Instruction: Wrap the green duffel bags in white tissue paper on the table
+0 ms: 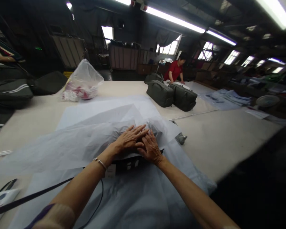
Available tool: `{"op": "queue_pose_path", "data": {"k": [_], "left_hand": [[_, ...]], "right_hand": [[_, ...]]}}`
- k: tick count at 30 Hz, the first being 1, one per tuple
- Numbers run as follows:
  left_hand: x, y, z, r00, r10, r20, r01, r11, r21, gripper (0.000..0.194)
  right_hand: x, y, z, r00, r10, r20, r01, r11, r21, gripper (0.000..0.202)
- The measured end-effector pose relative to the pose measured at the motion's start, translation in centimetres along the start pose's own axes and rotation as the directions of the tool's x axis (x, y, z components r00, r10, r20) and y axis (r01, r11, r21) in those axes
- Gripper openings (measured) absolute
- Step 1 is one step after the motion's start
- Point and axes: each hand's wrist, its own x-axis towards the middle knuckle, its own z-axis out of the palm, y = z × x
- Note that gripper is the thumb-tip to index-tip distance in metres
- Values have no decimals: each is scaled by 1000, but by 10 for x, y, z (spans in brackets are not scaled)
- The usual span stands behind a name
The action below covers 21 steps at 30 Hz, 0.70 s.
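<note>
My left hand (130, 139) lies flat on thin white paper (85, 143), its fingers stretched out to the right. Beside it, my right hand (151, 148) presses down with extended fingers, the fingertips of both hands meeting. Under the paper is a dark item, mostly hidden, that looks like a bag (126, 164); its black front edge shows below my wrists. A white tag (110, 171) hangs at that edge, near my left wrist. Pale blue-grey sheeting (143, 194) is spread beneath. Neither hand grips anything.
A clear plastic bag (83, 81) with red and white contents stands at the back left. Dark green bags (160, 93) sit farther back, near a person in red (175, 70). More dark bags (11, 89) are piled left. A black strap (33, 194) crosses the lower left.
</note>
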Motion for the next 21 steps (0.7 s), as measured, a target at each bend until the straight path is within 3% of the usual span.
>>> {"op": "queue_pose_path", "data": {"k": [3, 6, 9, 11, 14, 15, 16, 18, 19, 20, 21], "left_hand": [[-1, -4, 2, 1000, 12, 4, -12, 1000, 22, 75], [2, -4, 5, 1000, 24, -15, -24, 999, 45, 71], [3, -5, 10, 999, 21, -33, -20, 999, 39, 71], [3, -5, 11, 999, 26, -31, -25, 999, 28, 71], [2, -5, 10, 999, 35, -21, -34, 999, 14, 70], [1, -5, 9, 999, 37, -19, -36, 999, 12, 69], [1, -4, 8, 999, 38, -20, -38, 999, 10, 68], [-1, -2, 6, 999, 42, -27, -41, 999, 12, 66], [-3, -1, 5, 999, 45, -28, -44, 999, 16, 65], [-4, 1, 4, 999, 47, -26, -46, 999, 24, 66], [-6, 2, 3, 999, 48, -19, -47, 998, 37, 66]], "right_hand": [[-15, 15, -16, 984, 159, -77, -163, 985, -57, 52], [-33, 33, -24, 913, 399, -90, -408, 906, -116, 53], [-45, 43, -25, 861, 500, -96, -507, 859, -76, 53], [-37, 48, -27, 833, 530, -159, -542, 839, -43, 52], [6, 68, -31, 794, 585, -162, -592, 806, 8, 54], [24, 79, -32, 761, 636, -129, -636, 771, 43, 55], [42, 93, -34, 693, 715, -92, -709, 699, 91, 57], [69, 120, -36, 494, 869, 12, -855, 484, 185, 66], [78, 133, -38, 416, 907, 68, -893, 394, 218, 71], [82, 143, -39, 376, 919, 122, -909, 340, 242, 74], [84, 152, -40, 370, 914, 167, -910, 321, 262, 74]]}}
